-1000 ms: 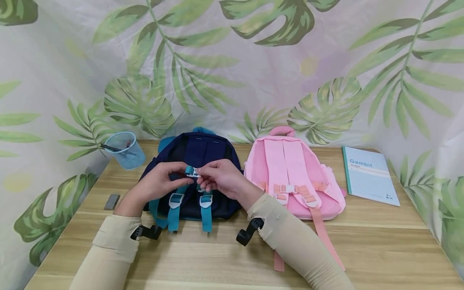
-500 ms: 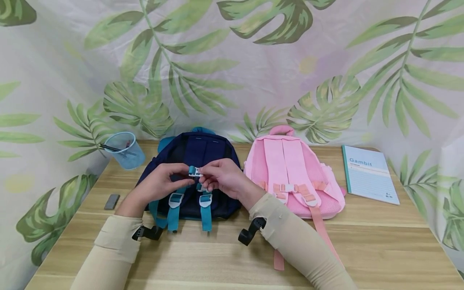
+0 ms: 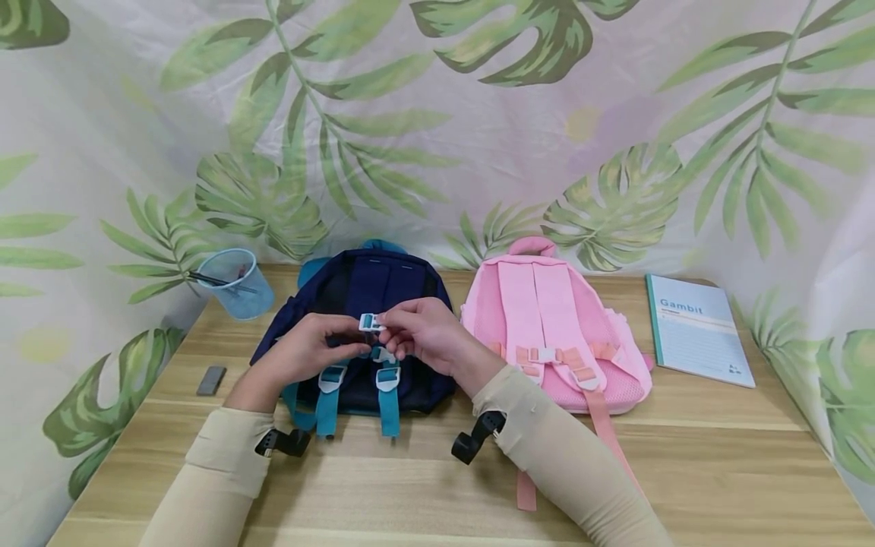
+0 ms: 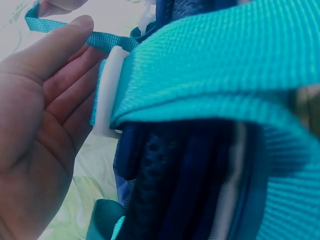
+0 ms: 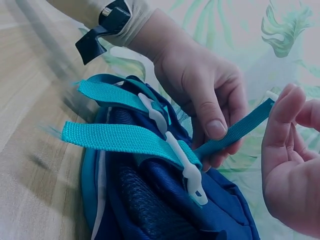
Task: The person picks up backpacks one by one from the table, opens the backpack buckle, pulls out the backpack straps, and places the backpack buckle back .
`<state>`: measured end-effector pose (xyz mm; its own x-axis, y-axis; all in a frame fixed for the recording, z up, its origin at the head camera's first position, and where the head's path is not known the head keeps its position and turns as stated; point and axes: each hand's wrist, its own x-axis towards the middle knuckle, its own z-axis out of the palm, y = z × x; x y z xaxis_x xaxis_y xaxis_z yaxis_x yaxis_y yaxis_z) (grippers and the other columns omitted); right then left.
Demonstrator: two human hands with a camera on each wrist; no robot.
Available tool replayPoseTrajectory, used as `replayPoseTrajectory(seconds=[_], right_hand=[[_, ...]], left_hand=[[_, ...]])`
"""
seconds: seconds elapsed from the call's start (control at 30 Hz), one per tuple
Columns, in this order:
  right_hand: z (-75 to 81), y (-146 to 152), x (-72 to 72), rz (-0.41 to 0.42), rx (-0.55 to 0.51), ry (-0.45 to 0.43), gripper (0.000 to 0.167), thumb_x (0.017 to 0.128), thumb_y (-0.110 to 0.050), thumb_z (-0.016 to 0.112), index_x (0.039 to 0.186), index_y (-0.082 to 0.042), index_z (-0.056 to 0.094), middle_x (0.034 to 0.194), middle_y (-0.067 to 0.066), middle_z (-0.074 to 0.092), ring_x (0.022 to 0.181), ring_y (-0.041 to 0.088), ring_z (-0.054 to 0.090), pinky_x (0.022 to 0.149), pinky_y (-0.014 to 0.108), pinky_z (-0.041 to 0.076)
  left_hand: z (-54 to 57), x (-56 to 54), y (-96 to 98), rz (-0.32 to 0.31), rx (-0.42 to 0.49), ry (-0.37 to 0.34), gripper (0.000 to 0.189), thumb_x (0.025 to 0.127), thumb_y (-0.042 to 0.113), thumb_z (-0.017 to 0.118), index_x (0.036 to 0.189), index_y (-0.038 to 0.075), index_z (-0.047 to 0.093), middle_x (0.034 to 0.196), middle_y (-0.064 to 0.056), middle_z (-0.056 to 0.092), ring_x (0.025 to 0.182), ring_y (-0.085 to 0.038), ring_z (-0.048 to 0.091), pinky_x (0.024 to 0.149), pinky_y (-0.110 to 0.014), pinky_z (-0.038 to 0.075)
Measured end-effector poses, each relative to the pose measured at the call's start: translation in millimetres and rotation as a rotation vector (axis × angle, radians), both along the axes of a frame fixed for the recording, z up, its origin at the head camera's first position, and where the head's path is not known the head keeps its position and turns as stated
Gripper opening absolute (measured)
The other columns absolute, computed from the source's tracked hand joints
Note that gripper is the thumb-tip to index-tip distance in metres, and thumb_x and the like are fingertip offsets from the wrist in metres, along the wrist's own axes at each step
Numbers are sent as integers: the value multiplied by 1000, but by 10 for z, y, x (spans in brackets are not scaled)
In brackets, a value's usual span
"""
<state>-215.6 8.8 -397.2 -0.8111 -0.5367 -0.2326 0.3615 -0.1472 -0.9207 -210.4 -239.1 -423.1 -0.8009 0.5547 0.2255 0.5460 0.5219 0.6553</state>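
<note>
A dark blue backpack [image 3: 273, 334] lies with its back panel and straps up, under both hands. The right hand [image 3: 427, 334] pinches a white plastic buckle [image 3: 370, 323] threaded on a teal webbing strap [image 5: 245, 127], lifted above the bag. Close on its left, the left hand [image 3: 317, 346] has its fingertips beside the buckle; in the right wrist view its thumb and fingers hold the strap. Another white buckle piece [image 3: 383, 355] sits just below the hands. Two white adjusters [image 3: 330, 378] with hanging teal strap ends lie lower on the shoulder straps.
A pink backpack [image 3: 536, 304] lies to the right, its chest buckle [image 3: 546, 355] fastened. Further right is a notebook [image 3: 700, 330]. At the left stand a blue mesh pen cup [image 3: 239, 292] with pens and a small grey block [image 3: 211, 381], all on a wooden table [image 3: 383, 486].
The held buckle has shifted slightly right and turned so its face shows more. The left hand has moved a little to the right with it; the right hand has barely moved.
</note>
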Motion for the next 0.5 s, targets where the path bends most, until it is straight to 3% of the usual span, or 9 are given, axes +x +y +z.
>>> replayPoseTrajectory(seconds=[0.1,0.3,0.4,0.5], right_hand=[[4,-6,-2,1,0,-4,14,108,-7,61,107,4,69,72,2,68,59,9,59,56,18,54],[26,5,-4,0,27,-12,15,108,-11,64,106,2,71,72,3,68,59,10,61,58,19,56],[34,15,-6,6,49,-9,16,108,-13,65,107,2,72,73,3,69,60,10,61,58,19,56],[34,19,-7,13,56,-4,17,108,-13,65,108,3,72,74,3,70,60,10,62,59,19,57]], left_hand=[[20,3,-3,0,-13,20,19,95,9,83,113,17,81,107,4,81,94,-8,72,88,-27,61],[100,46,-25,53,1,40,27,97,12,82,123,17,77,116,2,79,105,-16,75,92,-43,63],[161,72,-25,65,47,86,31,98,9,80,128,14,75,119,0,77,105,-18,74,90,-37,63],[213,73,-8,33,94,156,32,97,2,79,127,12,75,119,-2,76,103,-17,72,89,-24,59]])
